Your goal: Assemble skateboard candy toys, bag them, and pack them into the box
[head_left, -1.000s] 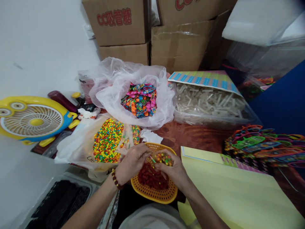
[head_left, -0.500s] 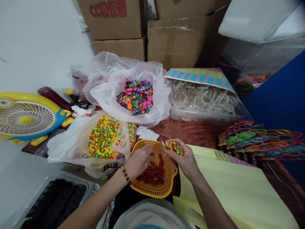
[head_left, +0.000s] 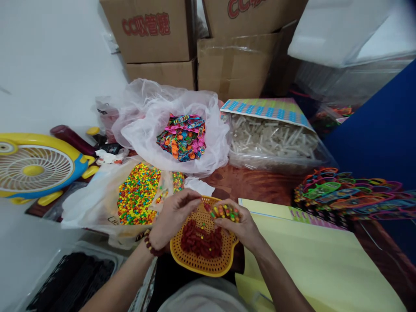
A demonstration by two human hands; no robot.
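Beaded bracelet (head_left: 148,245), dark brown with some yellowish beads, encircles the left wrist (head_left: 154,237); I observe bare forearms (head_left: 121,275), pale grey top (head_left: 204,297), dark legwear (head_left: 165,277).

The left forearm (head_left: 120,273) and right forearm (head_left: 276,271), both bare, reach forward and slant inward, elbows out of view. The left hand (head_left: 173,214) points rightward, its thumb and forefinger brought close at the tips. Opposite, slightly apart, the right hand (head_left: 240,223) curls into a grip, thumb pointing leftward.
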